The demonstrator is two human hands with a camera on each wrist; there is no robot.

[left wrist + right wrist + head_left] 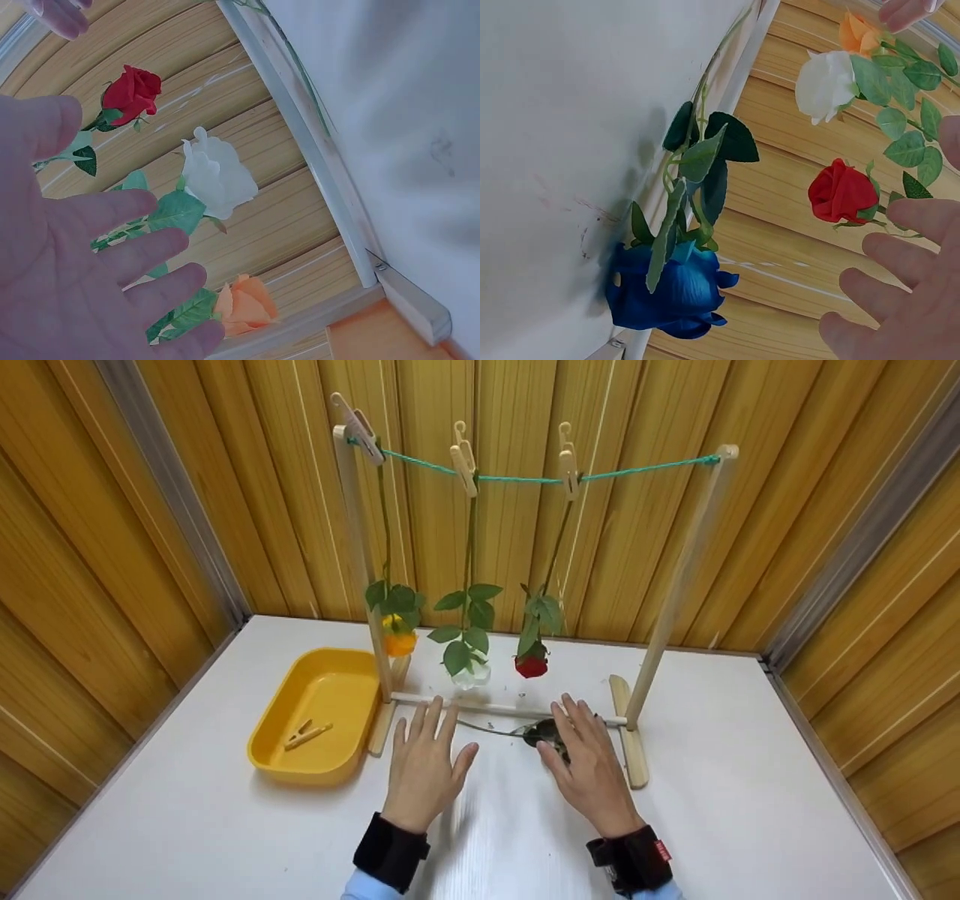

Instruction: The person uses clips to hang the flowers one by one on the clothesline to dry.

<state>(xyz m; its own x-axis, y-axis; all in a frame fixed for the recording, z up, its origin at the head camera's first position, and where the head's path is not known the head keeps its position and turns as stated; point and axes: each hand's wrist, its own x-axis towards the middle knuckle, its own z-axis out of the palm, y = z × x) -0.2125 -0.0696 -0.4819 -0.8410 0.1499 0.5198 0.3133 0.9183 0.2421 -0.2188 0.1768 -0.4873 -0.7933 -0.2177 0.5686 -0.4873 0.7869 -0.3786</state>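
My left hand (425, 776) is held over the table with its fingers straight and nothing in its grasp. The right hand (592, 772) is also spread, partly hiding a blue rose (671, 289) that lies on the table by the rack's lower bar. Its stem (487, 729) points left. Three roses hang upside down from a green cord (525, 480): an orange one (400, 642), a white one (472, 673) and a red one (532, 664). A clothespin grips each stem at the cord: left (358, 429), middle (464, 465) and right (568, 469).
The wooden rack has a left post (360, 540), a right post (679, 585) and a lower bar (510, 709). On the left stands a yellow basin (360, 720) with a wooden clothespin (307, 736) inside. Wood-patterned walls (652, 405) enclose the white table (750, 780).
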